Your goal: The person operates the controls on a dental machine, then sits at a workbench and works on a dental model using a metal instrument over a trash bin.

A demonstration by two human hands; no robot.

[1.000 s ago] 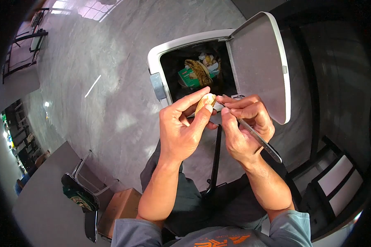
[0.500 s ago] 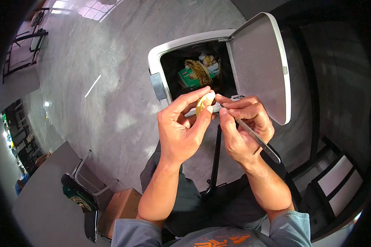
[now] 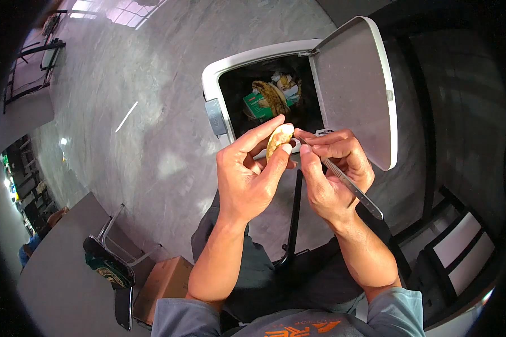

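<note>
1. While our left hand (image 3: pixel 244 180) pinches a small, curved, yellowish piece (image 3: pixel 278 140) between thumb and fingers, our right hand (image 3: pixel 340 177) grips a slim metal tool (image 3: pixel 351 188); the two hands are close together, with a narrow gap between them.
2. We see the piece just over the near rim of an open bin (image 3: pixel 211 78), its pale end up towards the right fingertips; we cannot tell whether the tool's tip touches it.
3. Around our wrists there is air on both sides, and the grey floor (image 3: pixel 146 73) spreads out left of the bin; on the right, the raised lid (image 3: pixel 354 92) bounds our room beyond the right hand.
4. The tool is straight and thin, with ridges along its shaft and a rounded, shiny end slanting down past our palm.
5. We make out a smooth white plastic rim with rounded corners, and inside it a green packet (image 3: pixel 255 106) under a mottled brown-black peel (image 3: pixel 272 100), beside crumpled whitish scraps (image 3: pixel 287 84).
6. To our lower left lies a plain brown cardboard box (image 3: pixel 166 281).
</note>
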